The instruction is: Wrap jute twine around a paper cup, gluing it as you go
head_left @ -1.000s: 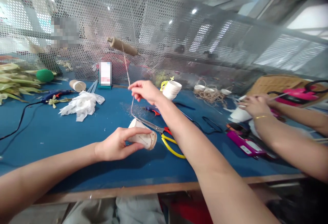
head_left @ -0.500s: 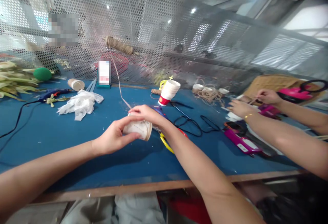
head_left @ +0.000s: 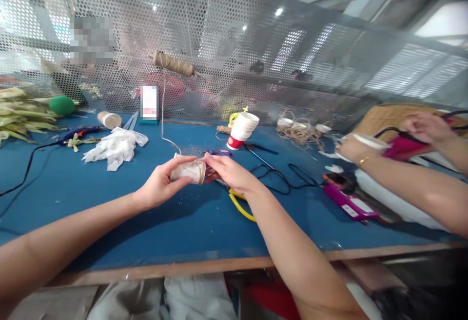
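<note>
A white paper cup point(head_left: 187, 171) lies sideways in the air above the blue tabletop, its brownish rim end facing right. My left hand point(head_left: 161, 183) is closed around its left part, thumb in front and fingers over the top. At the rim end my right hand point(head_left: 230, 173) has its fingertips against the cup, partly hidden behind it. A strand of twine point(head_left: 163, 115) runs from a spool of twine point(head_left: 172, 63) on the mesh panel down to the cup. Yellow-handled scissors point(head_left: 241, 205) lie below my right wrist.
Stacked paper cups point(head_left: 243, 130) stand behind my hands. White lace cloth point(head_left: 116, 147) and a blue glue gun point(head_left: 76, 134) lie on the left, corn husks point(head_left: 18, 112) beyond. A black cable point(head_left: 270, 178) curls right of centre. On the right, a co-worker's hands point(head_left: 360, 149) work near a purple device point(head_left: 349, 203).
My right hand has slid from over the top of the cup to its rim end on the right. The cup has shifted slightly left and up, and the twine hangs slacker.
</note>
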`<move>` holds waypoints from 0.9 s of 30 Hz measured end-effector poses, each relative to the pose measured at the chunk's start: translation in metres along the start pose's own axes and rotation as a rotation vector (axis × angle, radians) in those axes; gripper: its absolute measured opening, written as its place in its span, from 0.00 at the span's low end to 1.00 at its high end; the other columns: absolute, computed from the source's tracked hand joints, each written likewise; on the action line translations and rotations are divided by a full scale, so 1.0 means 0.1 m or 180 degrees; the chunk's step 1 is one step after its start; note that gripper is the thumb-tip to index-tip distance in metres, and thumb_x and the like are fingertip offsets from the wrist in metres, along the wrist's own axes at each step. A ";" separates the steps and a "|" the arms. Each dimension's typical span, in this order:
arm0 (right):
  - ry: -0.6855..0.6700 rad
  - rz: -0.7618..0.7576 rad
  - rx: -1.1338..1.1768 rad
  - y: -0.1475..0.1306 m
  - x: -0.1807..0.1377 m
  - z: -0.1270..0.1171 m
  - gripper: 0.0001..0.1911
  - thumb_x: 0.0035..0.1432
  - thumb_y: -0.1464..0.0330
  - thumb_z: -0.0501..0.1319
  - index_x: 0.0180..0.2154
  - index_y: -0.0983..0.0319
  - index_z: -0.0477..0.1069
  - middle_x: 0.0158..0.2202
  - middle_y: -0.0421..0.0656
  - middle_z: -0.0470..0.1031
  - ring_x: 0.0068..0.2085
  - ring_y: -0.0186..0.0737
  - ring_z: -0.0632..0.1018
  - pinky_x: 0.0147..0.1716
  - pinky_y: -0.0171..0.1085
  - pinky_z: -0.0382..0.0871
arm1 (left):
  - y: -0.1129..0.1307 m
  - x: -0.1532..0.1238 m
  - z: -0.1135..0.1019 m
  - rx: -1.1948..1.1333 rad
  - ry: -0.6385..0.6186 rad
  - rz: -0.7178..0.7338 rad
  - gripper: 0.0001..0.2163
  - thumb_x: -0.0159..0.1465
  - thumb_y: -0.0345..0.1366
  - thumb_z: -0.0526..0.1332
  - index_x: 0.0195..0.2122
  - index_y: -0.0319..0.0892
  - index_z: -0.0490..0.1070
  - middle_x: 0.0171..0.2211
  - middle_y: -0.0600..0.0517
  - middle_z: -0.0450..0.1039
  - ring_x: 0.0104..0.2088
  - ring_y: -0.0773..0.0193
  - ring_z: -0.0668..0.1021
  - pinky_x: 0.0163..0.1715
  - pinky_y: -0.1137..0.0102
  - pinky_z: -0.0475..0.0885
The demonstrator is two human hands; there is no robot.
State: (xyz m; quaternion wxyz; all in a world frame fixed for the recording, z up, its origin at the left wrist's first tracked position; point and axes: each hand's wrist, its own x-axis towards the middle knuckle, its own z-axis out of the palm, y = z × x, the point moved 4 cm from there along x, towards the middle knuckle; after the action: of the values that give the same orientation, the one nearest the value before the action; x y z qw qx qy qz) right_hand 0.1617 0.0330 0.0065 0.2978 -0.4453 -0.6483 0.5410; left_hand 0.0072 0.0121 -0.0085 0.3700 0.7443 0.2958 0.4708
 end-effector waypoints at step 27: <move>0.1923 0.0611 -0.2323 0.35 0.26 -0.93 0.09 0.42 0.73 0.59 0.32 0.65 0.66 0.30 0.47 0.73 0.31 0.39 0.74 0.26 0.33 0.65 | -0.17 0.05 0.00 0.0813 -0.0778 -0.0696 0.21 0.52 0.39 0.59 0.47 0.38 0.65 0.38 0.48 0.72 0.36 0.62 0.74 0.37 0.69 0.67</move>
State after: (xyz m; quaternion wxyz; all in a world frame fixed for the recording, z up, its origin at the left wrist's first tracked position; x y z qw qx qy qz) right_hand 0.2407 0.0973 -0.0080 0.2459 -0.7157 -0.6363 0.1497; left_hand 0.0072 0.0252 -0.0204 0.3546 0.8002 0.3850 0.2927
